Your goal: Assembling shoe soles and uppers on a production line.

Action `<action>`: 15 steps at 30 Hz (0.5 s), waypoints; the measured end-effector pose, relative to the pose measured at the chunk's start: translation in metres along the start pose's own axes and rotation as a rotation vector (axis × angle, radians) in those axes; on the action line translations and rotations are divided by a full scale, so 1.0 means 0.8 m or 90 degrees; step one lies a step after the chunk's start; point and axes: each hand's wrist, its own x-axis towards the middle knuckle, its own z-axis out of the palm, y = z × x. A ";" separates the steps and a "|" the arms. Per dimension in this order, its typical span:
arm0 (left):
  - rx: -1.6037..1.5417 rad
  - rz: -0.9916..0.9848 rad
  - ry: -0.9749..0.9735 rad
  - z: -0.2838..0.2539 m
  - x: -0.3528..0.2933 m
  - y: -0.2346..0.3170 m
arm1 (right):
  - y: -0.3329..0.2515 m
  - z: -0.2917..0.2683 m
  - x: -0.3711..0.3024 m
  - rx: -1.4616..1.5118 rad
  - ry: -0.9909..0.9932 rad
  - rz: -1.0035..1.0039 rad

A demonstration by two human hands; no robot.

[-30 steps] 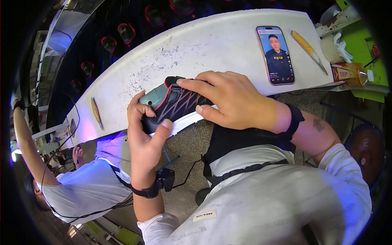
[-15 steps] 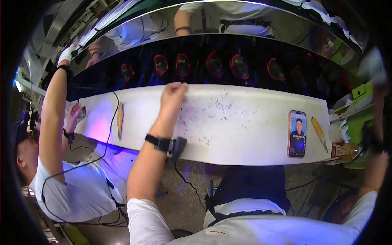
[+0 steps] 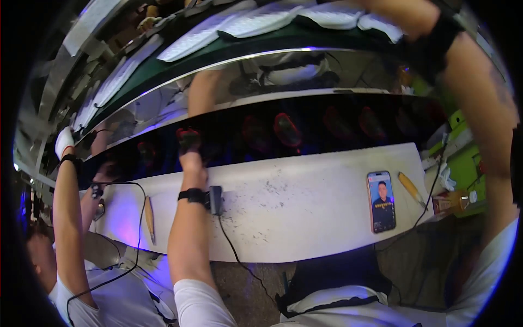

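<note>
My left hand (image 3: pixel 190 159) reaches into a long black trough (image 3: pixel 218 152) at the back of the white work surface. It meets a dark oval piece with a red-lit rim (image 3: pixel 188 134); its fingers are lost in the dark, so I cannot tell their grip. Several similar red-rimmed ovals (image 3: pixel 287 129) lie along the trough. At the top right, my right hand (image 3: pixel 381 10) is blurred and partly cut off by the frame edge. It is above white sole-shaped pieces (image 3: pixel 329 16) that lie in a row on a dark green belt (image 3: pixel 261 43).
A phone (image 3: pixel 381 201) and a wooden-handled knife (image 3: pixel 409 186) lie on the right of the white surface (image 3: pixel 310 229); another knife (image 3: pixel 149 218) is left. Dark crumbs dot the middle. A co-worker's gloved hand (image 3: pixel 64 144) is at the belt's left. Cables hang near my left arm.
My left hand has moved left and forward from over the white surface into the trough. My right hand has swung from the far right up over the belt. The view has shifted.
</note>
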 end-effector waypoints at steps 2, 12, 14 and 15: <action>-0.034 0.004 -0.086 -0.052 -0.028 0.024 | -0.054 0.058 0.006 0.123 -0.124 0.055; 0.390 0.311 -0.194 -0.105 -0.225 0.000 | -0.086 0.132 -0.024 0.108 -0.039 0.269; 0.363 0.284 -0.086 -0.097 -0.262 -0.008 | -0.086 0.103 -0.027 0.143 0.228 0.359; 0.361 0.281 -0.100 -0.091 -0.283 -0.006 | -0.070 0.076 -0.045 0.315 0.275 0.308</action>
